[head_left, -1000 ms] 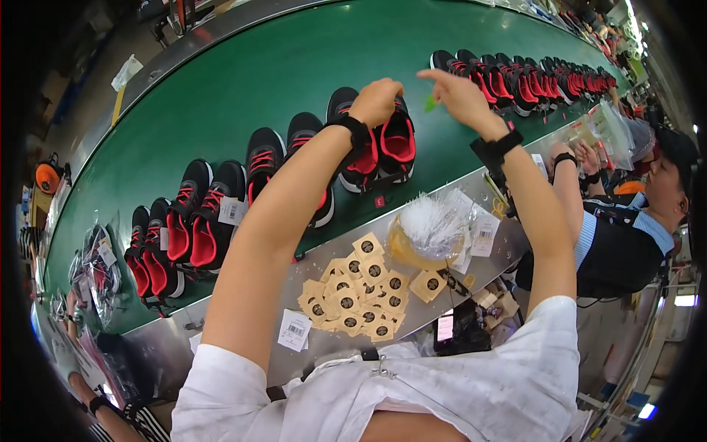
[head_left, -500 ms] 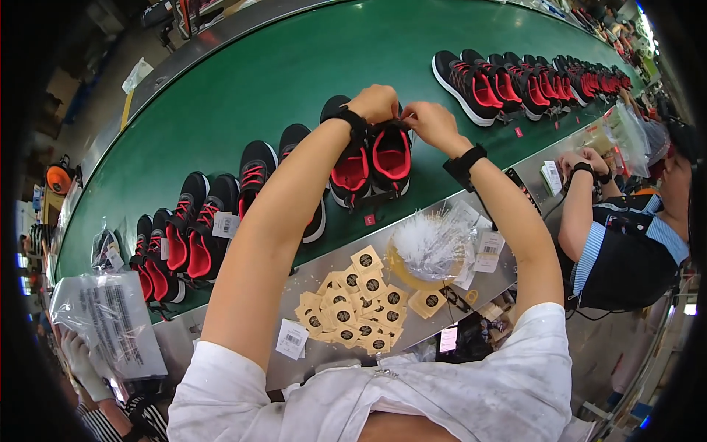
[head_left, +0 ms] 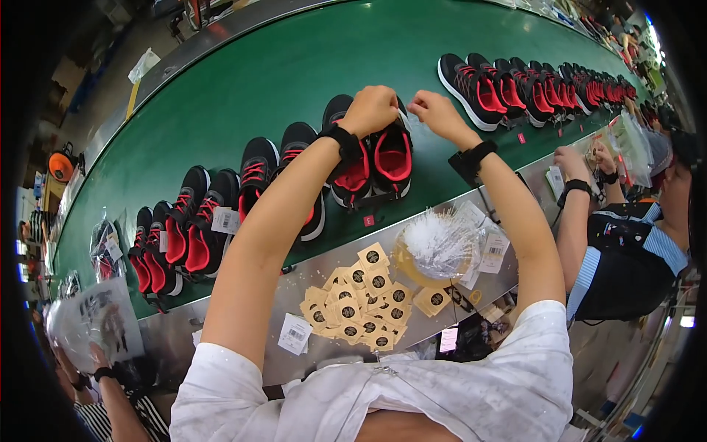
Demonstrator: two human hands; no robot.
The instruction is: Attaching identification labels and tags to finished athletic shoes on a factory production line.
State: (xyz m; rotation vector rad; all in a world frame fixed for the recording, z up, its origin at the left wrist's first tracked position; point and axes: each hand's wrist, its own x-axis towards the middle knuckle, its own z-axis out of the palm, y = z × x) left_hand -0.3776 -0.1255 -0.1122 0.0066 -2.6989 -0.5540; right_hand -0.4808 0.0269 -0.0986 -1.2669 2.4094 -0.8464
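A pair of black sneakers [head_left: 393, 160] with red lining stands on the green belt straight ahead of me, heels toward me. My left hand [head_left: 372, 110] is over the laces of the pair, its fingers curled closed; what they grip is hidden. To the right of the toes my right hand [head_left: 437, 116] hovers just off the shoes, thumb and fingers pinched together. Anything in that pinch is too small to name. Each of my wrists wears a black band. A small red tag [head_left: 369, 220] lies by the heels.
More black-and-red sneakers [head_left: 206, 221] line the belt at left, and a long row [head_left: 482, 92] runs off right. On the metal ledge [head_left: 258, 350] are tan cards [head_left: 346, 313], white plastic threads [head_left: 436, 243] in a bowl and a white label [head_left: 294, 334]. Co-workers flank me; one handles a plastic bag [head_left: 99, 320].
My right hand has drawn away from the shoe toes, slightly right. My left hand stays over the laces. The hands of the co-worker at right have moved apart, and the plastic bag at left has shifted.
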